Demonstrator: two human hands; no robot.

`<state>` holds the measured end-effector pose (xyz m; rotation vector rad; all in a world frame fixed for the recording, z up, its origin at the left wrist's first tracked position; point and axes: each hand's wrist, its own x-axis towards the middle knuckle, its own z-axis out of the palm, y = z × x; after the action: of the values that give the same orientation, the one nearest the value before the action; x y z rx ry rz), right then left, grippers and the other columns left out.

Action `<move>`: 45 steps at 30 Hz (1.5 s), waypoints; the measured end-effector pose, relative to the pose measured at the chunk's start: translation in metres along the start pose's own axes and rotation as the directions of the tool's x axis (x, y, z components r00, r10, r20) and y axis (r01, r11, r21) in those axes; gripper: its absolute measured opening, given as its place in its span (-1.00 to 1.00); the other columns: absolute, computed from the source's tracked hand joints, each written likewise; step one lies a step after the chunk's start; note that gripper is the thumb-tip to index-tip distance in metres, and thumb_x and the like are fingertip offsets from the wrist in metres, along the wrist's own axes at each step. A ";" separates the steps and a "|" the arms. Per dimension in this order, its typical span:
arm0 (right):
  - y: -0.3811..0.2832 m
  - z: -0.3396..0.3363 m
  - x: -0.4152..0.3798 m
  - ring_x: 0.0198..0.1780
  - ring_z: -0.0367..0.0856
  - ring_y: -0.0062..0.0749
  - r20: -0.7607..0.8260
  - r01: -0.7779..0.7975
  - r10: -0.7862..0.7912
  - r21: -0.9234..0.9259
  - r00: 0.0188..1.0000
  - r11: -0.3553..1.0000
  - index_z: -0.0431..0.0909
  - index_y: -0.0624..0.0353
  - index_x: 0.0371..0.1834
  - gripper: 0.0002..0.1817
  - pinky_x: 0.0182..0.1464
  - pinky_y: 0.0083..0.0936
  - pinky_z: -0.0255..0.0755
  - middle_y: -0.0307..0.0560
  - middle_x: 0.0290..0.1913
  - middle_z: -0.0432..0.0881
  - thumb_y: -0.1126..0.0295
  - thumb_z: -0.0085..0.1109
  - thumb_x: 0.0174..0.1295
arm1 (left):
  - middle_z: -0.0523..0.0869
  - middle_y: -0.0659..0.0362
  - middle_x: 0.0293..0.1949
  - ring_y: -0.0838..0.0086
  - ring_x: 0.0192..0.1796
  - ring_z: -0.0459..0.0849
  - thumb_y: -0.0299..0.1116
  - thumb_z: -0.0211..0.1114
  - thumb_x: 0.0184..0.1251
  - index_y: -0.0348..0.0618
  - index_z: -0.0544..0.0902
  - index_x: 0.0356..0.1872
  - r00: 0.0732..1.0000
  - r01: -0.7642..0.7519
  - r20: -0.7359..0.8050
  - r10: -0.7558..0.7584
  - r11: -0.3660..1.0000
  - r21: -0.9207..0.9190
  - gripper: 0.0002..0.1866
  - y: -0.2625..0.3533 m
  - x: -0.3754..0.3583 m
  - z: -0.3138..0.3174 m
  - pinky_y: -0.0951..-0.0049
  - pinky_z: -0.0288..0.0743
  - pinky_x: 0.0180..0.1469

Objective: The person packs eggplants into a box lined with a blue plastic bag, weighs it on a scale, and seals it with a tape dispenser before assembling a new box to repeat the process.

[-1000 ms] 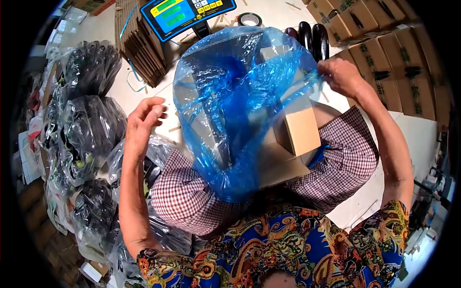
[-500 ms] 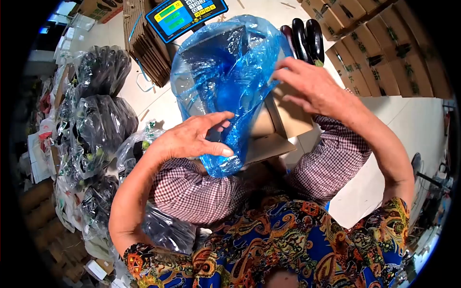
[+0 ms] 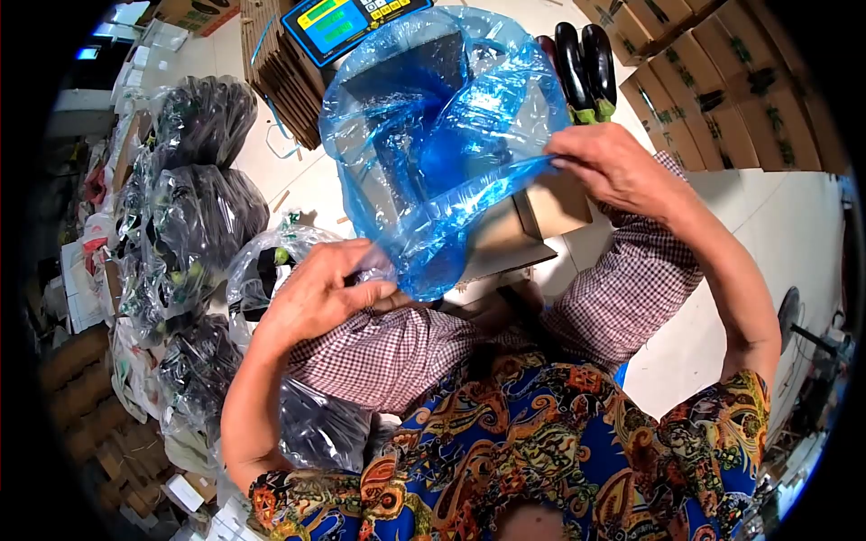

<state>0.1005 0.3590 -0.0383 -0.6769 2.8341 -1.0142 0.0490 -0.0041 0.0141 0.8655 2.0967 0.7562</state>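
Note:
A translucent blue plastic bag (image 3: 487, 117) is spread wide over an open cardboard box (image 3: 505, 236), with dark shapes showing through the film. My left hand (image 3: 327, 293) pinches the bag's near left edge. At the right edge of the bag, my right hand (image 3: 613, 169) is closed on the film, its fingers pressed together. The bag's rim is stretched between both hands. Dark purple eggplants (image 3: 572, 70) with green stem ends lie just beyond the bag on the right.
A scale display (image 3: 338, 27) stands behind the bag, beside folded cardboard (image 3: 275, 72). Clear bags of eggplants (image 3: 206, 212) line the left side. Cardboard boxes (image 3: 722, 99) stand at the upper right. My checkered-clothed knees flank the box.
Both hands have closed on the bag's edge, my left hand moving left and my right hand slightly down and right. The blue bag is spread wider, and its near end is lifted.

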 end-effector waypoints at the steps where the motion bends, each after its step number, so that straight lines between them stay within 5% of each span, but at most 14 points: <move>1: -0.003 -0.005 -0.008 -0.35 0.60 -0.09 0.034 -0.038 0.038 -0.001 0.999 0.999 0.51 0.26 -0.28 -0.96 -0.26 -0.18 0.47 0.04 -0.39 0.57 0.55 0.09 0.23 | 0.64 0.09 -0.36 0.29 -0.29 0.67 -0.38 0.37 0.21 -0.24 0.67 -0.22 0.998 -0.060 0.006 0.060 0.998 0.018 -0.82 0.000 -0.006 0.002 0.33 0.51 -0.25; 9: -0.013 0.000 -0.066 -0.28 0.63 -0.11 0.445 -0.169 0.205 -0.120 0.872 0.978 0.55 0.22 -0.39 -0.92 -0.22 -0.29 0.52 -0.02 -0.35 0.61 0.60 0.16 0.02 | 0.62 0.01 -0.31 0.22 -0.48 0.68 -0.56 0.24 0.17 -0.26 0.66 -0.18 0.944 -0.190 0.326 0.052 0.894 0.406 -0.82 0.008 -0.037 0.078 0.24 0.59 -0.50; 13: 0.005 0.032 -0.071 -0.18 0.67 -0.06 0.425 -0.204 0.320 -0.296 0.847 0.933 0.64 0.20 -0.31 -0.81 -0.15 -0.27 0.56 0.01 -0.27 0.67 0.60 0.18 -0.04 | 0.61 0.07 -0.26 0.23 -0.35 0.64 -0.48 0.16 0.21 -0.18 0.65 -0.04 0.976 -0.062 0.203 -0.078 0.795 0.604 -0.71 -0.042 -0.018 0.136 0.22 0.51 -0.37; 16: 0.037 0.049 -0.060 -0.10 0.70 -0.08 0.463 -0.308 0.546 -0.494 0.698 0.813 0.71 0.19 -0.22 -0.73 -0.09 -0.28 0.59 0.05 -0.23 0.71 0.61 0.18 -0.02 | 0.63 0.05 -0.14 0.18 -0.12 0.63 -0.44 0.11 0.26 -0.18 0.61 0.07 0.996 -0.073 0.022 0.081 0.718 0.692 -0.65 -0.069 0.002 0.172 0.18 0.49 -0.11; 18: 0.037 0.050 -0.048 -0.08 0.70 -0.07 0.478 -0.321 0.683 -0.635 0.552 0.703 0.70 0.21 -0.21 -0.74 -0.06 -0.28 0.59 0.07 -0.21 0.72 0.60 0.17 0.00 | 0.62 0.05 -0.09 0.17 -0.01 0.59 -0.43 0.11 0.25 -0.19 0.56 0.14 0.990 -0.140 0.093 0.104 0.733 0.666 -0.60 -0.067 0.004 0.176 0.17 0.42 0.01; 25: 0.064 0.056 -0.064 -0.09 0.70 -0.05 0.394 -0.400 0.621 -0.511 0.678 0.761 0.70 0.17 -0.20 -0.72 -0.07 -0.29 0.58 0.09 -0.24 0.71 0.61 0.16 0.00 | 0.69 -0.04 -0.07 0.12 0.01 0.67 -0.18 0.31 0.32 -0.25 0.54 0.18 0.963 -0.057 0.270 0.004 0.981 0.188 -0.51 -0.003 -0.030 0.093 0.19 0.56 0.09; 27: 0.049 0.042 -0.060 -0.12 0.70 -0.04 0.291 -0.300 0.480 -0.493 0.828 0.817 0.70 0.14 -0.22 -0.74 -0.09 -0.27 0.58 0.10 -0.26 0.70 0.62 0.17 0.00 | 0.70 -0.04 -0.11 0.17 -0.09 0.70 -0.24 0.28 0.33 -0.22 0.55 0.17 0.968 -0.201 -0.132 0.213 0.975 0.097 -0.56 -0.007 -0.039 0.057 0.26 0.57 0.03; 29: 0.038 0.017 -0.030 -0.19 0.69 -0.02 0.271 -0.511 0.738 -0.574 0.618 0.639 0.66 0.12 -0.25 -0.78 -0.15 -0.20 0.56 0.14 -0.28 0.68 0.60 0.16 0.04 | 0.71 0.00 -0.06 0.26 0.01 0.69 -0.29 0.26 0.35 -0.20 0.54 0.23 0.969 -0.028 -0.247 0.016 0.998 -0.048 -0.55 -0.006 -0.045 0.006 0.32 0.53 0.12; 30: 0.047 0.012 -0.031 -0.27 0.66 0.00 0.109 -0.546 0.653 -0.454 0.750 0.704 0.56 0.21 -0.36 -0.92 -0.29 -0.20 0.50 0.09 -0.29 0.66 0.43 0.15 0.19 | 0.70 0.00 -0.04 0.28 0.03 0.67 -0.30 0.26 0.35 -0.20 0.51 0.26 0.955 0.010 -0.294 -0.044 0.993 -0.116 -0.52 -0.021 -0.040 -0.010 0.32 0.52 0.13; 34: 0.059 0.017 -0.001 0.07 0.62 -0.02 -0.022 -0.517 0.517 -0.019 0.856 0.856 0.47 0.28 0.19 -0.43 0.08 -0.26 0.50 0.22 0.10 0.59 0.06 0.21 0.28 | 0.57 -0.13 0.19 0.19 0.19 0.61 -0.20 0.28 0.37 -0.18 0.40 0.38 0.918 0.130 -0.341 -0.202 0.966 -0.223 -0.41 -0.106 -0.002 -0.038 0.26 0.50 0.18; 37: 0.050 0.048 0.031 0.43 0.29 0.10 0.219 -0.658 0.620 0.261 0.753 0.706 0.08 0.32 0.51 0.10 0.42 -0.19 0.23 0.35 0.43 0.25 -0.26 0.29 0.11 | 0.36 -0.19 0.39 0.12 0.31 0.47 0.00 0.25 0.36 -0.16 0.15 0.51 0.916 0.292 -0.196 -0.350 0.917 -0.272 -0.18 -0.156 0.031 -0.014 0.21 0.43 0.25; 41: 0.069 0.080 0.032 0.57 -0.02 0.06 0.345 -0.725 0.646 0.186 0.680 0.664 -0.21 0.34 0.58 0.25 0.54 -0.26 -0.07 0.37 0.55 -0.03 -0.27 0.28 0.09 | 0.39 -0.04 0.38 0.25 0.34 0.44 -0.09 0.35 0.29 -0.29 0.12 0.50 0.926 0.187 -0.138 -0.350 0.746 -0.639 -0.11 -0.234 0.068 0.063 0.34 0.29 0.38; 42: 0.063 0.068 0.029 0.56 0.02 0.06 0.391 -0.727 0.640 0.124 0.661 0.675 -0.20 0.36 0.57 0.23 0.53 -0.26 -0.03 0.38 0.54 0.01 -0.26 0.27 0.11 | 0.49 0.05 0.31 0.33 0.31 0.47 -0.18 0.39 0.26 -0.29 0.22 0.46 0.956 0.183 0.008 -0.293 0.576 -0.796 -0.18 -0.181 0.054 0.052 0.41 0.28 0.36; 45: 0.047 0.052 0.018 0.51 0.15 0.07 0.489 -0.720 0.604 0.073 0.629 0.690 -0.18 0.38 0.55 0.20 0.50 -0.27 0.08 0.39 0.48 0.14 -0.25 0.25 0.14 | 0.68 0.12 0.05 0.37 0.12 0.57 -0.18 0.40 0.24 -0.29 0.51 0.24 0.879 0.477 0.283 -0.384 0.714 -0.512 -0.40 -0.145 0.042 0.033 0.39 0.37 0.23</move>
<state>0.0769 0.3530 -0.1065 0.1959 2.1770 -0.9108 0.0056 -0.0507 -0.1267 0.0803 1.6774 0.9439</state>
